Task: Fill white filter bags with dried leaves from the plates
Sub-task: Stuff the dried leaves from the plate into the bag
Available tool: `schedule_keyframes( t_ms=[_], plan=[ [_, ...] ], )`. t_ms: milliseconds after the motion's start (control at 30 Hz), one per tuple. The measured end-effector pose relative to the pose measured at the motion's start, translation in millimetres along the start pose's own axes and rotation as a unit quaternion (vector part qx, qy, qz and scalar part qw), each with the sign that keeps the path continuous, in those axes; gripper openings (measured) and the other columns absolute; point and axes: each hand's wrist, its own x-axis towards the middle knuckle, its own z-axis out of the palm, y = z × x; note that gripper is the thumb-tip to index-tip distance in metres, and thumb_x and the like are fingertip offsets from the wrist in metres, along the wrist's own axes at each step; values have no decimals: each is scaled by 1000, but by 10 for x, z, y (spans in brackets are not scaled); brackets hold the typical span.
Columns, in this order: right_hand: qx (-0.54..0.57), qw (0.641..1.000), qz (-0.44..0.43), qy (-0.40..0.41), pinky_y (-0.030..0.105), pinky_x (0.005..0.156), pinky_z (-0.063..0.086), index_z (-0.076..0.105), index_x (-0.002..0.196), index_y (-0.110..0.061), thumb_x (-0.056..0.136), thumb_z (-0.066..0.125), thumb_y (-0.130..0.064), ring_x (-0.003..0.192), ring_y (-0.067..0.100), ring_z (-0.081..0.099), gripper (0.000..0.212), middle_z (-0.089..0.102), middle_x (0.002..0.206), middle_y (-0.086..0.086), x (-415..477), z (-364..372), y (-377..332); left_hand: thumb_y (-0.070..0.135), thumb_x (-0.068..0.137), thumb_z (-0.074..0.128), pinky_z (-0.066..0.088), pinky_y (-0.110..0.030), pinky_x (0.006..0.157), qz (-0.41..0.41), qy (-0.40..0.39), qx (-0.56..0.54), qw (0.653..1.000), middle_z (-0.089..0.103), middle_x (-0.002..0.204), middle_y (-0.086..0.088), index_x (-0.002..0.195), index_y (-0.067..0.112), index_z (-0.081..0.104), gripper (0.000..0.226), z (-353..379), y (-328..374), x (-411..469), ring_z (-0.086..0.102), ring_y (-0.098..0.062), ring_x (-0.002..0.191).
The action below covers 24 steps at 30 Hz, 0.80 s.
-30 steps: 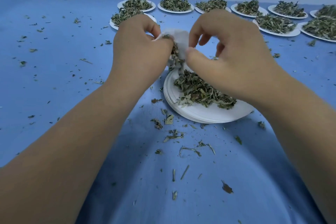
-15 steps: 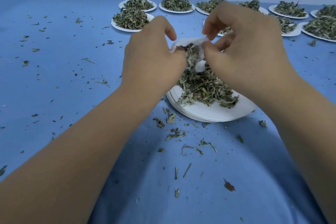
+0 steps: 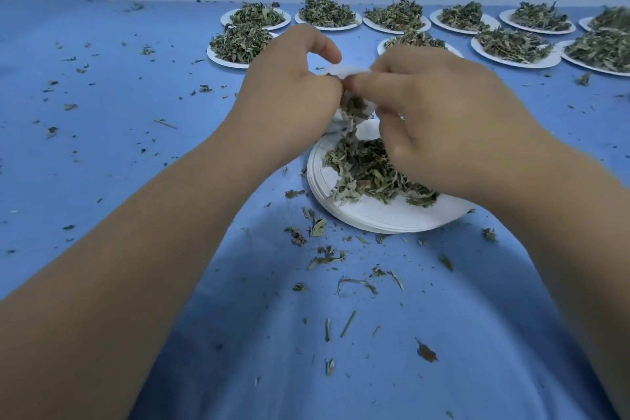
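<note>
Filling is the step in hand. Above the far rim of the stack of round white paper plates (image 3: 385, 222), the white paper filter bag (image 3: 344, 71) is held up between both hands, mouth upward, with leaf showing at its lower part. I cannot tell whether its bottom touches the stack.

The left hand (image 3: 289, 102), over the stack's far left edge, has its fingers curled and pinches the bag's left rim. The right hand (image 3: 443, 119), over the stack's right half, is curled too, its thumb stretched across to the mouth. It grips the bag's right side, though I cannot tell whether leaf is caught in that pinch.

A heap of dried green leaves (image 3: 368, 170) lies on the top plate, under the bag. Crumbs (image 3: 318, 227) dot the blue cloth (image 3: 136, 153) in front of the stack, and more heaped plates (image 3: 327, 27) stand behind it.

Next, I judge, 1 hand must keep the mouth open while the other lifts another pinch from the heap, working over the stack so spills land there.
</note>
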Motion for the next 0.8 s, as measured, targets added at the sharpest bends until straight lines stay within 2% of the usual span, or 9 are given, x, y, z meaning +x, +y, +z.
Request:
schedule_keyframes(
  t_ms=[100,167,267,333,400,467,533,667,800],
  plan=[
    [-67,996,-2,-56,30,53,27,42,96,-27,90,43,-23,71,30,51,8,49,75,0,68,-57,-31,10,85,59,32,-17,36,12,-37,23,999,62,67,4,107,29,62,29,5,39,32,42,-3,37],
    [-37,996,-3,-77,28,50,22,37,87,-26,88,43,-31,58,20,43,8,43,63,-1,91,-101,-16,14,86,59,37,-22,39,23,-43,57,997,65,71,0,108,30,61,28,45,30,43,46,-6,42],
    [107,991,23,-75,28,48,26,56,91,-28,83,41,-39,47,11,40,20,48,50,-2,52,-95,55,18,84,57,41,-30,50,27,-8,94,995,61,75,2,108,31,59,27,97,-34,44,51,-11,57],
    [219,970,48,-89,31,48,33,57,95,-32,87,48,-37,46,13,43,13,56,56,-14,2,-57,86,19,83,55,38,-30,53,26,23,103,994,57,74,5,106,30,60,26,110,-64,55,50,-10,61],
    [239,966,33,-93,31,56,43,56,102,-33,92,57,-28,57,11,53,11,61,79,-21,-39,-4,123,21,82,55,38,-29,52,14,39,106,994,55,73,6,104,29,61,25,107,-81,75,49,-10,57],
    [230,970,7,-79,27,70,47,55,104,-35,92,61,-22,74,9,60,19,58,109,-17,-70,23,179,19,81,55,41,-30,54,0,51,96,994,57,77,7,101,29,62,24,97,-85,88,50,-11,57],
    [219,974,-17,-54,25,73,46,56,105,-34,92,63,-16,76,11,63,24,51,128,-11,-88,31,231,18,81,54,43,-32,56,-2,64,96,993,57,84,10,101,30,62,23,93,-82,89,53,-10,61],
    [171,983,-34,54,26,70,40,67,109,-26,93,66,-23,71,13,57,16,54,130,-5,-131,58,319,24,80,55,36,-27,53,13,86,116,989,56,88,15,101,30,62,23,101,-39,70,53,-6,60],
    [207,976,0,62,26,84,42,58,121,-27,91,62,-39,104,11,56,33,57,124,-9,-247,65,311,24,75,54,45,-29,57,21,145,127,981,55,79,14,101,30,65,29,-47,-21,69,57,-7,68]
  ],
)
